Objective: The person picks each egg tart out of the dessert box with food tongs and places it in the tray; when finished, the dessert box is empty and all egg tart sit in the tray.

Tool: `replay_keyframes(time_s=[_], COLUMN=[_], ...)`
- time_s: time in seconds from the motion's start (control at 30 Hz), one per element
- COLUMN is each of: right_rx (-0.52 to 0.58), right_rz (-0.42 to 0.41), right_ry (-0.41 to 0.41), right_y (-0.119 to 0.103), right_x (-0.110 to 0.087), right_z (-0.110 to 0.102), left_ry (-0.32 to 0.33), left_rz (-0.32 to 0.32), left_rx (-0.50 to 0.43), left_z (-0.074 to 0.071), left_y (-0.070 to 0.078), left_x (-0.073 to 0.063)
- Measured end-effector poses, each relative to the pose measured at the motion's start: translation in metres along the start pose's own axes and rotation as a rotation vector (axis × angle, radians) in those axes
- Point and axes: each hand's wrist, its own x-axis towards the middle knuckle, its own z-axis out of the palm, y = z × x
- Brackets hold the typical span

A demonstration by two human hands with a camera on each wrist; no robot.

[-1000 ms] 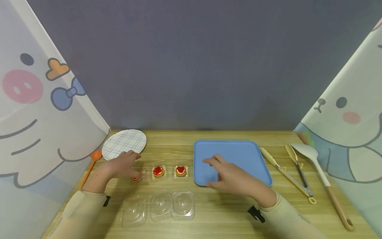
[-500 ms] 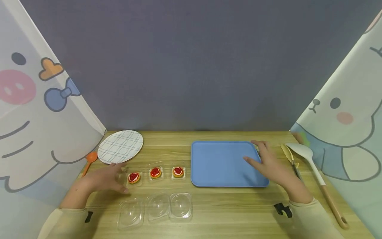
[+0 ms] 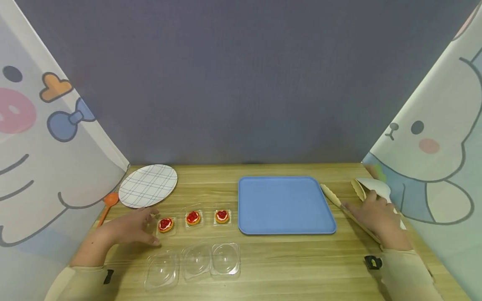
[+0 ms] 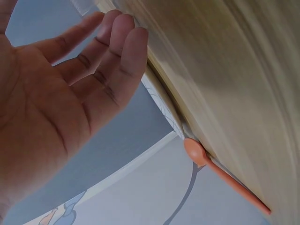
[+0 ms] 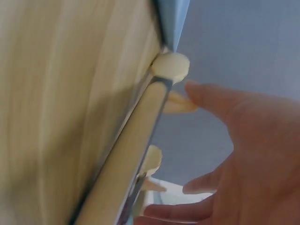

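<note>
My right hand (image 3: pixel 376 215) is over the yellow-and-metal tongs (image 3: pixel 330 194) at the right, fingers spread. In the right wrist view the tongs (image 5: pixel 140 117) lie along the table between the thumb and the other fingers, and no grip shows. Part of the white spatula (image 3: pixel 376 187) is hidden behind this hand. At the left, my left hand (image 3: pixel 129 228) hovers with relaxed fingers beside a small red-topped tart (image 3: pixel 165 225) and holds nothing. The left wrist view shows that palm (image 4: pixel 51 108) bare, with an orange spoon (image 4: pixel 194 151) beyond it.
Two more tarts (image 3: pixel 193 217) sit in clear plastic bases to the right of the first. Clear domed lids (image 3: pixel 226 258) lie in front. A blue tray (image 3: pixel 286 205) lies right of centre, and a checked plate (image 3: pixel 148 186) at the back left. Printed cloth walls flank the table.
My right hand has moved from above the blue tray rightward to the tongs. My left hand has drawn back leftward from the leftmost tart, uncovering it. The view has shifted slightly right.
</note>
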Motion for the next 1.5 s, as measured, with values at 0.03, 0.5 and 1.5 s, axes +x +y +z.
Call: replay_keyframes(time_s=[0.03, 0.5, 1.5], right_rx=[0.007, 0.001, 0.084], right_rz=[0.008, 0.012, -0.125], right_ry=[-0.037, -0.211, -0.229], right_y=[0.002, 0.013, 0.029], right_x=[0.002, 0.014, 0.03], right_z=[0.0, 0.002, 0.004], left_ry=[0.0, 0.032, 0.065], left_rz=[0.002, -0.009, -0.015], left_rx=[-0.005, 0.01, 0.002], left_z=[0.0, 0.007, 0.009], left_y=[0.0, 0.001, 0.01], left_x=[0.0, -0.004, -0.001])
